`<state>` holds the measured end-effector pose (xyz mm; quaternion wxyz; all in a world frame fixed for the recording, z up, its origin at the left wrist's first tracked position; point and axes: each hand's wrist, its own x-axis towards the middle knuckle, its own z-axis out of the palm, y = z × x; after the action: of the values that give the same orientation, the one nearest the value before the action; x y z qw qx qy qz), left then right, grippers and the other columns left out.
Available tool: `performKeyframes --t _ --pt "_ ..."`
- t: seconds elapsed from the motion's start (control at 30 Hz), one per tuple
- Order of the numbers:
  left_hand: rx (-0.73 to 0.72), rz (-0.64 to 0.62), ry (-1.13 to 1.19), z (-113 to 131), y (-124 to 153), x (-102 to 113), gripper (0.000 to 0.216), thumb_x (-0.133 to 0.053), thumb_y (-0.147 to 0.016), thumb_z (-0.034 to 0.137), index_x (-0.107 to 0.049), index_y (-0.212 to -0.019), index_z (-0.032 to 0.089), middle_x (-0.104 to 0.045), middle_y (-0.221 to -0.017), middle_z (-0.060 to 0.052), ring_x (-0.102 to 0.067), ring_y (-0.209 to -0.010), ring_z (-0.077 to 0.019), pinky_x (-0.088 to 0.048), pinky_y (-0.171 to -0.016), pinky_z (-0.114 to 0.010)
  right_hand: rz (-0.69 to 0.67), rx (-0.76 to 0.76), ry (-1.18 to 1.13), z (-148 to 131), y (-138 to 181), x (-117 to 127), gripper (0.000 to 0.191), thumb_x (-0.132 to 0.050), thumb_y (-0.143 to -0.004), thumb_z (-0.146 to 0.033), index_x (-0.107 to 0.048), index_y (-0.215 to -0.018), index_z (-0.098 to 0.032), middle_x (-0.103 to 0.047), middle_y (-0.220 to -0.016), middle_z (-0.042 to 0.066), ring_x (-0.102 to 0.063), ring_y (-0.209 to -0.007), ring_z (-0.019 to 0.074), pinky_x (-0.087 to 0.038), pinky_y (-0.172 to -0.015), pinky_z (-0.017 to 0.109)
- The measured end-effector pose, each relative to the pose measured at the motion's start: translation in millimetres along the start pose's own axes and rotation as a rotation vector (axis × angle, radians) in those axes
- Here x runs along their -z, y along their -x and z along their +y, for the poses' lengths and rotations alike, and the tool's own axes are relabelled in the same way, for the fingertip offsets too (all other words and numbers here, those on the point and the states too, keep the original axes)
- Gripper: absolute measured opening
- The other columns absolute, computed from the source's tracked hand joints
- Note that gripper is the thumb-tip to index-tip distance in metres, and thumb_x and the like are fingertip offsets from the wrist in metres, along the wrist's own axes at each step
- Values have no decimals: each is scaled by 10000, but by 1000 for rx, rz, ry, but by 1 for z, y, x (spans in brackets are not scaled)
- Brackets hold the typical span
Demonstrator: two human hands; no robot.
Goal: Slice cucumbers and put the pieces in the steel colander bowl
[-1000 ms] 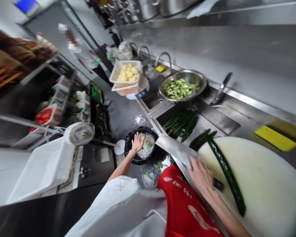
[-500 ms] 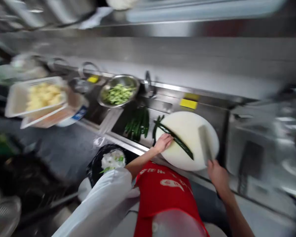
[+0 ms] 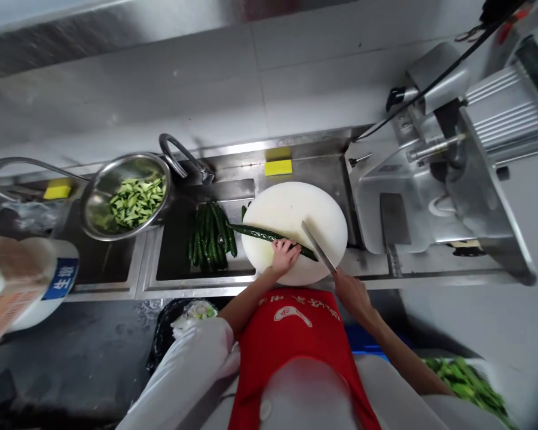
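Observation:
On the round white cutting board (image 3: 287, 203) lies a long dark green cucumber (image 3: 257, 232), its left end jutting past the board's edge. My left hand (image 3: 286, 255) is closed over the cucumber toward its right end. In my right hand (image 3: 350, 294) is a kitchen knife (image 3: 317, 246), gripped by its handle, which my fingers hide. The blade stands on edge over the board, just right of the cucumber's end; I cannot tell if they touch. Several whole cucumbers (image 3: 211, 236) lie in the sink left of the board.
A steel bowl (image 3: 89, 210) of cut cucumber pieces sits at the left, beside a faucet (image 3: 179, 152). Behind the board is a yellow sponge (image 3: 278, 168). A slicing machine (image 3: 488, 185) and a second cleaver (image 3: 394, 218) are on the right. Below left stands a black-lined bin (image 3: 159, 334).
The view has swung to the right, bringing in the slicing machine. My knife has moved leftward, close to the cucumber's right end. My left hand has slid along toward that end.

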<state>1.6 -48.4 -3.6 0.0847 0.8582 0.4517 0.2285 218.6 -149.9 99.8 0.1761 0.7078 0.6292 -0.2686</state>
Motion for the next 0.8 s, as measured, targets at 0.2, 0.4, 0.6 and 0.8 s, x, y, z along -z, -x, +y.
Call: performKeyframes --t 0.2,0.4,0.6,0.8 --pt "13 -19 -26 4 -2 -11 172 -552 -943 338 -696 -1004 266 -607 -1026 -69 -473 -1024 -234 -275 -930 -455 14 28 35 -10 20 -2 239 -282 -1011 -214 -455 -1169 -166 -697 -858 93 -697 -787 218 -395 -651 268" --pt "-12 -40 -67 2 -11 -16 161 -543 -937 324 -684 -1008 294 -596 -1066 -68 -459 -1029 -257 -278 -919 -477 -59 19 4 -26 37 9 201 -322 -986 -192 -460 -1129 -161 -691 -837 99 -700 -769 215 -369 -616 256" --pt "3 -50 -31 2 -18 -17 168 -530 -947 325 -687 -978 275 -599 -1070 -71 -462 -1030 -254 -271 -924 -480 -81 1 12 -30 24 3 248 -273 -984 -159 -457 -1149 -141 -693 -845 119 -698 -798 222 -390 -643 269" --pt "-21 -67 114 -10 -17 -7 217 -467 -984 303 -673 -1010 240 -606 -1070 -64 -473 -1036 -212 -314 -927 -415 -100 -21 28 -30 10 -3 244 -304 -982 -159 -443 -1182 -147 -689 -856 113 -691 -828 213 -395 -668 260"
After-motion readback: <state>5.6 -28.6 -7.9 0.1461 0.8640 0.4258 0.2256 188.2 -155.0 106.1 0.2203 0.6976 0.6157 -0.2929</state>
